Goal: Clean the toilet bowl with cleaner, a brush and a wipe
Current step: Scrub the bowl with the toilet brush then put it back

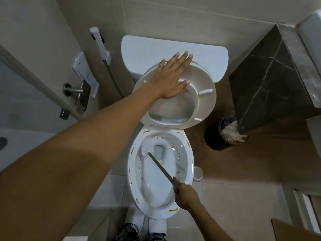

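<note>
While the left hand [171, 80] lay flat, fingers spread, on the raised seat [205, 103], the right hand's closed grip [184, 193] worked the brush [146, 150] inside the toilet bowl [188, 164], where hard strokes risked splashing the rim.

I see beige tiled walls [173, 13], a pale tiled floor [234, 202], a dark marble cabinet [264, 91] at right, and a black waste bin [217, 138] beside it.

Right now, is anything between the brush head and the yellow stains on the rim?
Nothing visible. The seat is held up by the left hand, so the rim lies open. The right hand holds the brush inside the bowl.
</note>
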`<state>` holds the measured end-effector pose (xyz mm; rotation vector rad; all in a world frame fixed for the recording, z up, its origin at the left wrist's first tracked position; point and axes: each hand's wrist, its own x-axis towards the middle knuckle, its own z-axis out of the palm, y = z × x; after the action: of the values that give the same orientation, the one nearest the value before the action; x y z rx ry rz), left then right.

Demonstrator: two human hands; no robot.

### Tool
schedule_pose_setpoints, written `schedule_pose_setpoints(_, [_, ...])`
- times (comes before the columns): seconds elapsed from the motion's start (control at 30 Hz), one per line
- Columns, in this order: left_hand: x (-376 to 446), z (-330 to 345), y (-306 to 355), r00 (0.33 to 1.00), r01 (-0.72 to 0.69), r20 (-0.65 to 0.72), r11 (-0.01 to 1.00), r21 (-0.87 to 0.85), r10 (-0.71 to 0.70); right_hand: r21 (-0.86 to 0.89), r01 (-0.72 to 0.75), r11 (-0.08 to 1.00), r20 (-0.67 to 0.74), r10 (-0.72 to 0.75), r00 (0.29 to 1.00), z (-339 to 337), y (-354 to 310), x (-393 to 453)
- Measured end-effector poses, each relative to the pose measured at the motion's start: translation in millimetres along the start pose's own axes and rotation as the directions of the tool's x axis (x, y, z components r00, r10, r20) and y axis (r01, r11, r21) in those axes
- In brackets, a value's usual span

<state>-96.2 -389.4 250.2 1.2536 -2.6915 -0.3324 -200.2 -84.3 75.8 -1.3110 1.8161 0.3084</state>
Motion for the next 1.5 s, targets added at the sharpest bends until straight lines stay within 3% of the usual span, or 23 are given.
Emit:
schedule_pose_setpoints(0.17, [0.9, 3.6, 2.9, 1.000, 0.022, -0.015, 1.000, -0.004, -0.022, -0.013, 0.096, 0.995, -0.015, -0.096, 0.995, 12.0, 3.8, 7.7])
schedule_pose_setpoints(0.5, [-0.8, 6.5, 4.9, 0.997, 0.055, -0.061, 0.998, 0.011, -0.054, 0.079, 0.087, 0.993, 0.003, -0.088, 0.996, 29.2, 16.1, 28.4])
schedule_pose_setpoints(0.7, [0.5, 12.1, 5.5, 0.994, 0.055, -0.095, 0.998, 0.038, -0.052, 0.012, 0.156, 0.988, 0.061, -0.156, 0.986, 42.3, 34.7, 15.1])
schedule_pose_setpoints(0.93, [0.3, 11.4, 4.6, 0.995, 0.044, -0.091, 0.999, 0.030, -0.042, 0.076, 0.120, 0.990, -0.002, -0.120, 0.993, 30.6, 20.0, 48.7])
schedule_pose_setpoints(1.1, [2.5, 11.2, 1.8, 0.996, 0.036, -0.087, 0.999, 0.021, -0.034, 0.066, 0.124, 0.990, 0.060, -0.128, 0.990, 46.0, 33.7, 16.0])
schedule_pose_setpoints(1.5, [2.5, 9.1, -0.4, 0.998, 0.012, -0.063, 0.999, 0.039, -0.009, 0.098, 0.064, 0.993, -0.002, -0.064, 0.998, 60.8, 28.5, 25.9])
